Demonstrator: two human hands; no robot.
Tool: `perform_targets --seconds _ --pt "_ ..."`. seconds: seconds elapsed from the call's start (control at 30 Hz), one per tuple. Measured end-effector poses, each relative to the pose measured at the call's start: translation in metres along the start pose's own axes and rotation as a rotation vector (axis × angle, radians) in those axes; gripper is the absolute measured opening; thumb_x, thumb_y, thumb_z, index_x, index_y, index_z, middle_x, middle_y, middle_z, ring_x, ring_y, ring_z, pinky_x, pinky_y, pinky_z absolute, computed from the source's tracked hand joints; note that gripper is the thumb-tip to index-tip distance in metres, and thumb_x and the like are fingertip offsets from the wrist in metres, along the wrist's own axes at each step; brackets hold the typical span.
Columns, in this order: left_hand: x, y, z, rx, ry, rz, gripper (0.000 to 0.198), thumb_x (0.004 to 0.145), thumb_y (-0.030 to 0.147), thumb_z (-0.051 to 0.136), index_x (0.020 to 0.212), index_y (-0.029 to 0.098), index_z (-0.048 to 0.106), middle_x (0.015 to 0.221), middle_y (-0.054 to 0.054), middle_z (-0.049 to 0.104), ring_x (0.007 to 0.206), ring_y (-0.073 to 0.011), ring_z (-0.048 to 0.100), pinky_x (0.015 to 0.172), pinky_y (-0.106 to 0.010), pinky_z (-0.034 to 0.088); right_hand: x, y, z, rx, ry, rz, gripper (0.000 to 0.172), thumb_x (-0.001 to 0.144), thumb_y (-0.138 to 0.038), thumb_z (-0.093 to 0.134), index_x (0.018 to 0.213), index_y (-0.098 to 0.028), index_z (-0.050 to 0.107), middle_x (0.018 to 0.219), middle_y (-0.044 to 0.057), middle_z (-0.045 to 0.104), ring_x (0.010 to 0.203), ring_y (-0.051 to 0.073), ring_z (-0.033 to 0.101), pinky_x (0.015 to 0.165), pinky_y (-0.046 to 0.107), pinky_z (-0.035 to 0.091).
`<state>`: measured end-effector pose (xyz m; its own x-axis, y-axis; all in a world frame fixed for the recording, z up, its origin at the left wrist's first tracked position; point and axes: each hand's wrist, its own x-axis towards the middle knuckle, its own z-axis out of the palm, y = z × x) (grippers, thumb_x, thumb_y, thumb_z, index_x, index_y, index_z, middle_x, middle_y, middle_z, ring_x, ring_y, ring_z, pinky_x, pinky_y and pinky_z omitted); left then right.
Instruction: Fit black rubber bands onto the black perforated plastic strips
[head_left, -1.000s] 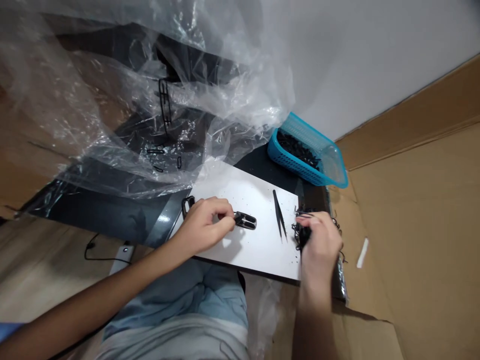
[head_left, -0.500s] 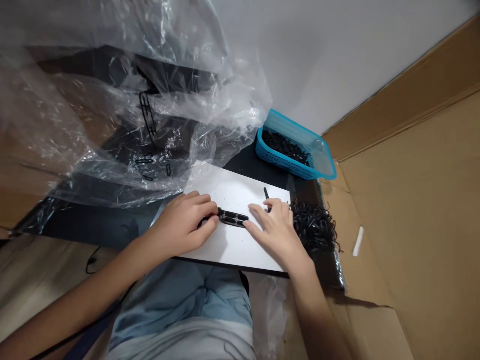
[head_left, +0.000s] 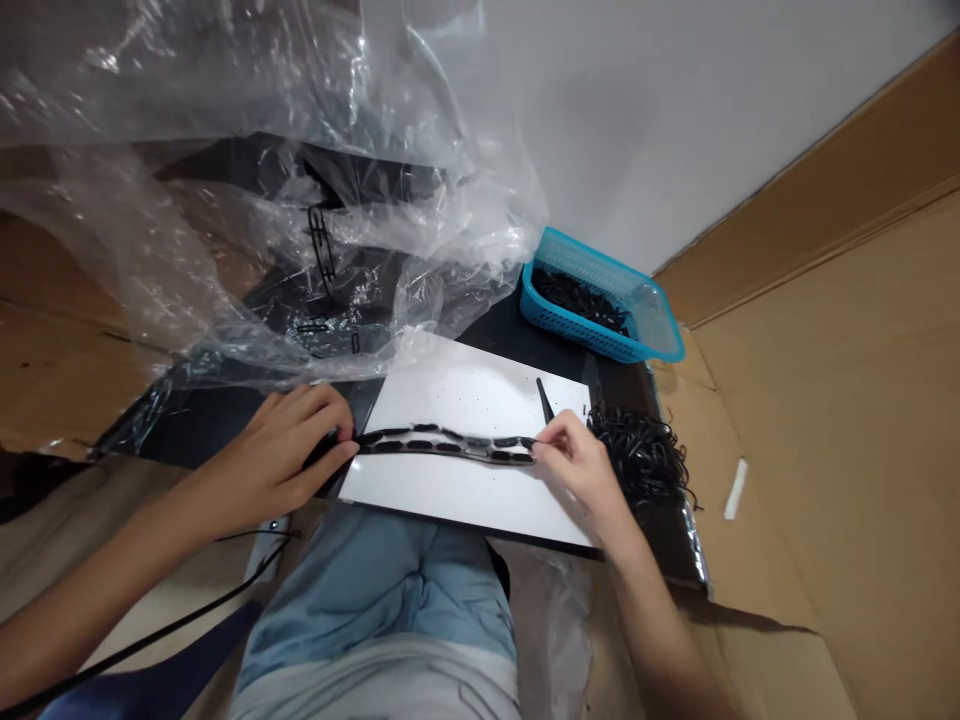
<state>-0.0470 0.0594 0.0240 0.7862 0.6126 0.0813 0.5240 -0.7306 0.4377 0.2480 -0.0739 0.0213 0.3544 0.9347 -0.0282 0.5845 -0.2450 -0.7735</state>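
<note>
A chain of linked black rubber loops [head_left: 442, 445] lies stretched in a long, slightly wavy line across a white board [head_left: 465, 495]. My left hand [head_left: 289, 450] grips its left end at the board's left edge. My right hand [head_left: 577, 465] pinches the right end between thumb and fingers. Black tweezers [head_left: 544, 400] lie on the board just above my right hand, their lower tips hidden behind it. A loose heap of black rubber bands [head_left: 637, 455] sits to the right of my right hand, off the board.
A blue plastic basket [head_left: 559, 315] holding black bands stands beyond the board on a black surface [head_left: 495, 335]. Crumpled clear plastic sheeting [head_left: 225, 180] covers the left background, with a black linked piece [head_left: 322, 245] under it. Cardboard [head_left: 825, 450] lines the right side.
My hands have moved apart to the left and right. The short black piece between them is now drawn out into a long, stretched chain.
</note>
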Motion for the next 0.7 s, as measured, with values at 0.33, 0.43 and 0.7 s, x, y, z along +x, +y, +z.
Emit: perform_targets --seconds 0.33,0.43,0.7 --pt "-0.009 -0.005 -0.015 -0.434 -0.035 -0.258 0.021 0.086 0.036 0.056 0.087 0.016 0.06 0.067 0.006 0.06 0.064 -0.0082 0.055 0.061 -0.016 0.039 0.007 -0.007 -0.032 0.243 -0.143 0.127 0.017 0.066 -0.032 0.057 0.077 -0.02 0.053 0.06 -0.004 0.053 0.048 0.012 0.052 0.048 0.026 0.043" --pt "-0.004 -0.004 -0.017 -0.275 -0.037 -0.296 0.021 0.085 0.036 0.057 0.089 0.015 0.059 0.063 0.007 0.06 0.06 -0.0081 0.055 0.058 -0.015 0.037 0.006 -0.005 -0.025 -0.05 -0.17 0.107 0.016 0.07 -0.031 0.051 0.082 -0.021 0.052 0.06 -0.004 0.053 0.052 0.013 0.053 0.055 0.027 0.042" --pt "-0.042 -0.013 0.005 -0.037 0.318 -0.155 0.015 0.09 0.028 0.051 0.096 0.017 0.059 0.082 -0.001 0.061 0.075 -0.0141 0.059 0.068 -0.024 0.044 -0.012 0.009 -0.017 -0.607 0.077 -0.353 0.016 0.089 -0.03 0.044 0.086 -0.02 0.056 0.082 0.005 0.06 0.081 0.021 0.053 0.074 0.034 0.039"
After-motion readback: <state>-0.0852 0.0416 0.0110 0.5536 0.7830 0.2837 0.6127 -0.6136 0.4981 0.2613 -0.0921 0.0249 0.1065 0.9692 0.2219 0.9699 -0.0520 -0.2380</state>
